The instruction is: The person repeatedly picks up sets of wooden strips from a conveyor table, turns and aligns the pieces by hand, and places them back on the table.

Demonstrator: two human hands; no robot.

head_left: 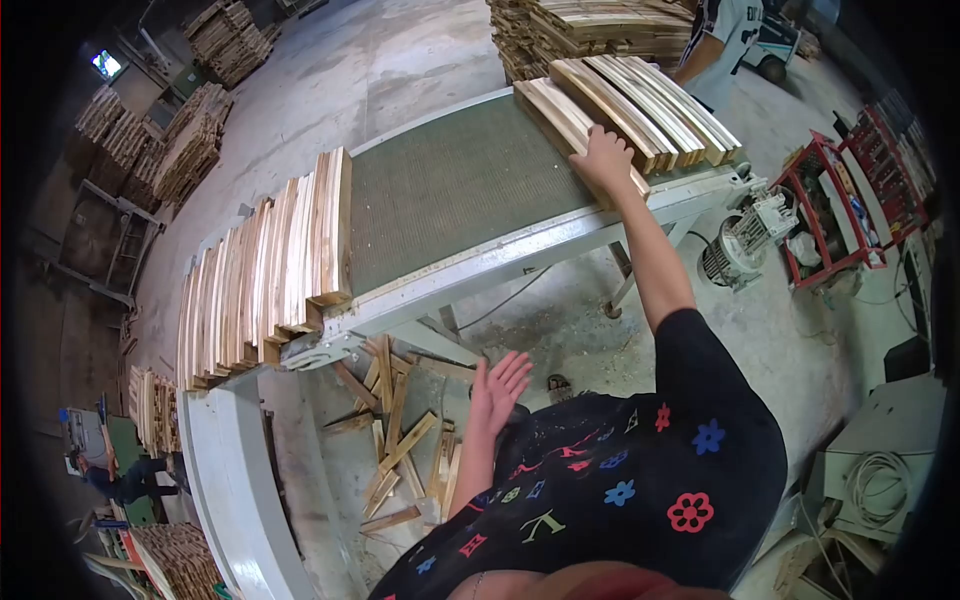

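Observation:
My right hand [605, 160] rests on the near end of the leftmost wooden boards [560, 110] at the right end of the green conveyor belt [450, 180], its fingers bent over the wood. More boards [650, 100] lie side by side just right of it. Held low in front of my body, my left hand [498, 390] is empty, palm up with the fingers apart, below the belt's metal edge. A long row of boards [270, 270] stands packed together at the belt's left end, away from both hands.
Scrap wood pieces [400, 440] lie on the floor under the conveyor. A motor [730, 250] and a red rack [830, 200] stand at the right. A co-worker [722, 45] is behind the right boards; another person [130, 478] is far left. Wood stacks [225, 45] stand behind.

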